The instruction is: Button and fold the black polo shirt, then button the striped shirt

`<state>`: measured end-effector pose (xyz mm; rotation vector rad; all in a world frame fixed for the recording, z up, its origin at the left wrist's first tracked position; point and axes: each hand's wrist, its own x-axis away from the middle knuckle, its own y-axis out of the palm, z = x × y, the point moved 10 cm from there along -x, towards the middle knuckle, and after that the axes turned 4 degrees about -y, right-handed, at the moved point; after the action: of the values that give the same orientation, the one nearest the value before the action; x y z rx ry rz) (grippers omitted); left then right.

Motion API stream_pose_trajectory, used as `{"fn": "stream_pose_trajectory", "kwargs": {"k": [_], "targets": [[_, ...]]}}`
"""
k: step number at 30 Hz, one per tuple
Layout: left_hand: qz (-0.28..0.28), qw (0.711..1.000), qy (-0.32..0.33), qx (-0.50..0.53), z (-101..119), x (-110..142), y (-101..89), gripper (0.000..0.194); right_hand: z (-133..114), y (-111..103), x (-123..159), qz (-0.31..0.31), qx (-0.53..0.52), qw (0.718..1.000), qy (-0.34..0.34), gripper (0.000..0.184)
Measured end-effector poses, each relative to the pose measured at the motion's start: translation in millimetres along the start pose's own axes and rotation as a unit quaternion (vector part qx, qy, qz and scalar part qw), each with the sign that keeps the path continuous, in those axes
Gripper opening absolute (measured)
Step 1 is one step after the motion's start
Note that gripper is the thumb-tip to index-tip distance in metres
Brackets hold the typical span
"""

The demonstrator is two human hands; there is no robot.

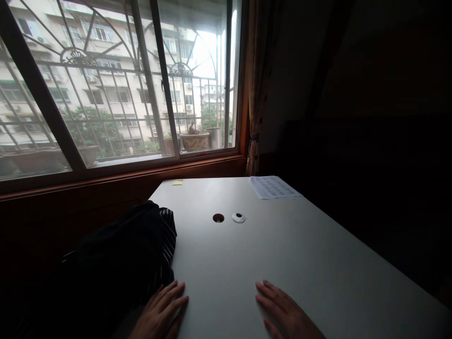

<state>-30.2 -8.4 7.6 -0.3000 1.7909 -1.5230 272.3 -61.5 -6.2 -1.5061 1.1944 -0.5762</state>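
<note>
My left hand (161, 310) lies with its fingers stretched out at the near left edge of the white table (219, 263), beside a dark heap of clothing (120, 249) with white stripes on one part. On the table's near right, my right hand (280, 308) rests flat, fingers extended and slightly apart. Neither hand holds anything. Farther out, in the middle of the tabletop, is a round hole (218, 218). Just right of it lies a round white cap (238, 217) with a dark opening.
Printed sheets of paper (274, 187) lie at the table's far right corner. A yellow sticky note (177, 182) is near the far left edge. Beyond the table are a barred sliding window (116, 94) and a tied curtain (254, 103). The right side is very dark.
</note>
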Motion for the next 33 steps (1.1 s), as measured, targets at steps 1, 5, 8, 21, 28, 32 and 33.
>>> {"fn": "stream_pose_trajectory", "kwargs": {"k": [1, 5, 8, 21, 28, 32, 33], "targets": [[0.003, 1.0, 0.001, -0.003, 0.1, 0.3, 0.2, 0.05, -0.9, -0.7, 0.2, 0.004, 0.006, 1.0, -0.003, 0.043], [0.016, 1.0, 0.004, -0.014, 0.4, 1.3, -0.1, 0.05, -4.1, -5.7, 0.7, 0.034, 0.025, 0.999, -0.013, 0.041], [0.023, 1.0, 0.008, -0.012, 1.5, 1.2, -1.1, 0.05, -6.2, -8.3, 0.0, 0.048, 0.027, 0.998, -0.019, 0.039], [0.024, 1.0, 0.012, -0.003, 2.0, 2.0, -6.7, 0.046, -0.9, -3.6, -1.3, 0.011, -0.012, 1.0, 0.023, 0.038], [0.027, 1.0, 0.008, 0.005, 1.5, 5.4, -5.5, 0.048, 1.2, -2.8, 2.1, 0.01, -0.04, 0.998, 0.044, 0.04], [0.024, 1.0, -0.001, 0.016, 0.4, 6.5, -4.9, 0.047, -0.9, -4.9, 2.2, 0.01, -0.054, 0.997, 0.053, 0.04], [0.025, 1.0, -0.005, 0.019, 0.0, 6.4, -5.3, 0.046, -2.1, -5.5, 1.9, 0.007, -0.055, 0.997, 0.053, 0.04]]}}
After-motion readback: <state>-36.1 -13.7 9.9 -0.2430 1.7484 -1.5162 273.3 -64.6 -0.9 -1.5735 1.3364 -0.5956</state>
